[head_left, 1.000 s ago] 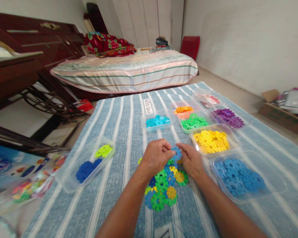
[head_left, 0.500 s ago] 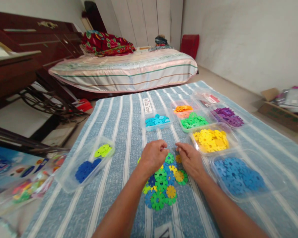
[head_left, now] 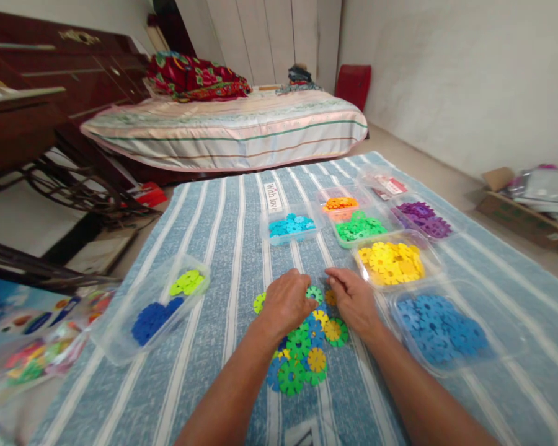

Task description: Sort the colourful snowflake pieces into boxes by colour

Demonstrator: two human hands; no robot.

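Observation:
A pile of mixed flat gear-shaped plastic discs point(head_left: 307, 356) in green, blue, yellow and lime lies on the striped blue mat point(head_left: 214, 248). My left hand point(head_left: 286, 303) rests knuckles-up on the pile's far edge. Its fingers curl down beside a green disc point(head_left: 314, 293). My right hand point(head_left: 353, 300) is just to the right, its fingers bunched over an orange disc point(head_left: 330, 297) at the pile's top. What either hand holds is hidden under the fingers. A lime disc point(head_left: 259, 303) lies left of my left hand.
Clear tubs of sorted discs stand around: cyan point(head_left: 288, 226), orange point(head_left: 339, 203), green point(head_left: 359, 229), purple point(head_left: 421, 218), yellow point(head_left: 390, 261), blue point(head_left: 439, 325). A tub point(head_left: 153, 306) on the left holds dark blue and lime discs. A mattress point(head_left: 223, 133) lies beyond the mat and a cardboard box point(head_left: 521, 207) at the right.
A second ago both hands held a blue disc up between them. Both hands have since dropped onto the pile, and the blue disc is no longer seen between them.

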